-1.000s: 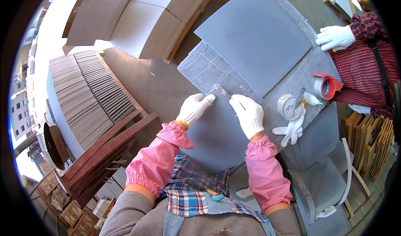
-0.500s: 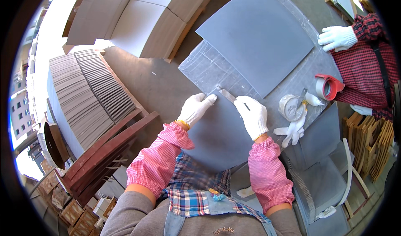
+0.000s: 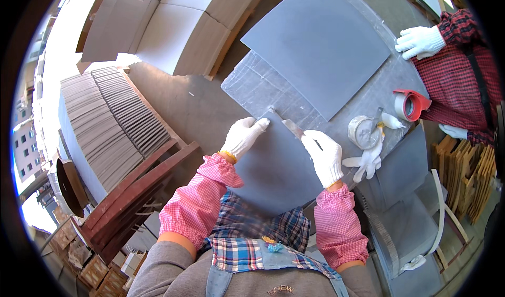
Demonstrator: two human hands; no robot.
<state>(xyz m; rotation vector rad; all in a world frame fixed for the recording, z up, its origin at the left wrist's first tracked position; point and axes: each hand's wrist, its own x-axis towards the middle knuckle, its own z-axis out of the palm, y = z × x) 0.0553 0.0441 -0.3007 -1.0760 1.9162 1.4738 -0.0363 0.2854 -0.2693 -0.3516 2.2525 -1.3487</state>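
Observation:
A flat grey panel [image 3: 273, 170] stands tilted in front of me, its upper corner at the near edge of the plastic-covered work table [image 3: 252, 81]. At that corner my left hand [image 3: 243, 137], white-gloved, grips the panel with the thumb on its face. My right hand [image 3: 323, 157], also gloved, is closed around a putty knife [image 3: 292, 128]. Its metal blade lies at the panel's upper edge, right of the corner; the handle is hidden in the glove. Further back, a larger grey panel [image 3: 321, 44] lies flat on the table.
On the table's right are a round tub [image 3: 363, 132], a loose white glove [image 3: 367, 162] and a red tape dispenser [image 3: 413, 105]. A co-worker's gloved hand [image 3: 421, 42] rests at the far right edge. Stacked panels [image 3: 113, 123] stand left; cartons [image 3: 184, 28] behind.
My right hand and the putty knife have moved right and toward me along the panel's edge, away from the corner. My left hand keeps its grip. The whole view has shifted slightly.

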